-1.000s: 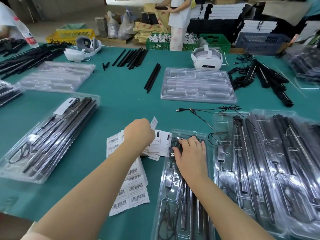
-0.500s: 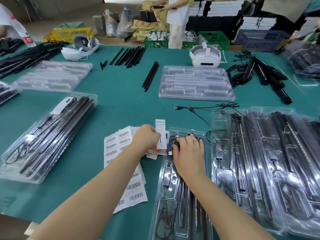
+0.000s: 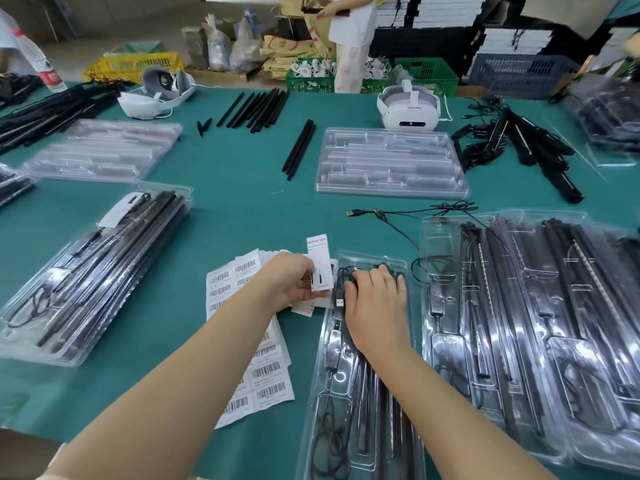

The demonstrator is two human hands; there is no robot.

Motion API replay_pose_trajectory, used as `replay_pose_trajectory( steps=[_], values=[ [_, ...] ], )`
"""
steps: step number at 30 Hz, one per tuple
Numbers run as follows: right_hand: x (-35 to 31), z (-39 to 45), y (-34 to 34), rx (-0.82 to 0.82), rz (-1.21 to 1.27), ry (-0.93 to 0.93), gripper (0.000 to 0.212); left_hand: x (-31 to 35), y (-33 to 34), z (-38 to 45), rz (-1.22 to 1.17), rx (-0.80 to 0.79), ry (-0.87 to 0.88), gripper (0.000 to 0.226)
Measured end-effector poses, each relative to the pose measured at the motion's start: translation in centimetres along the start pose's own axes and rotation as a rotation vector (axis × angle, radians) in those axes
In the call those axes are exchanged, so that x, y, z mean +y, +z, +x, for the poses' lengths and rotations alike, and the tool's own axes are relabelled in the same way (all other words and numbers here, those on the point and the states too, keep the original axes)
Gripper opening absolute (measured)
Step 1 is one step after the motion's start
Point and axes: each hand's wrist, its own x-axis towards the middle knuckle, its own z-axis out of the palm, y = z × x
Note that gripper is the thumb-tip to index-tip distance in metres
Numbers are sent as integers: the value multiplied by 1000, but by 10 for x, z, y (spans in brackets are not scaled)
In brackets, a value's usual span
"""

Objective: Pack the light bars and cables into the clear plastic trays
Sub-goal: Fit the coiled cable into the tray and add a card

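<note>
Fingers of the left hand (image 3: pixel 289 282) pinch a white card (image 3: pixel 319 263); the right hand (image 3: pixel 375 303) presses flat, fingers straight, on the packed tray (image 3: pixel 367 375).

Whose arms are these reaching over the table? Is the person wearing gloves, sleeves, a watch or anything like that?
They are the camera wearer's own arms. Both the left hand and the right hand are bare: no gloves, rings, watch or wristband show. The forearms are uncovered as far as the picture's lower edge, so no sleeve is visible.
</note>
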Motion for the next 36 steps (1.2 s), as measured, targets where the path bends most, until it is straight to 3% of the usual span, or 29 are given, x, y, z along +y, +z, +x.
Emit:
replay_pose_trajectory(
  steps=[4, 14, 27, 36],
  values=[
    [0, -1, 1, 5, 5, 1, 47, 0, -1, 1, 15, -7, -2, 24],
    [0, -1, 1, 1, -1, -1, 48, 3, 4, -2, 325, 17, 148, 19],
    [0, -2, -2, -19, 21, -10, 57, 13, 14, 1, 226, -19, 17, 24],
    [-3, -4, -3, -48, -70, -29, 104, 15, 11, 1, 199, 15, 48, 31]
  ],
)
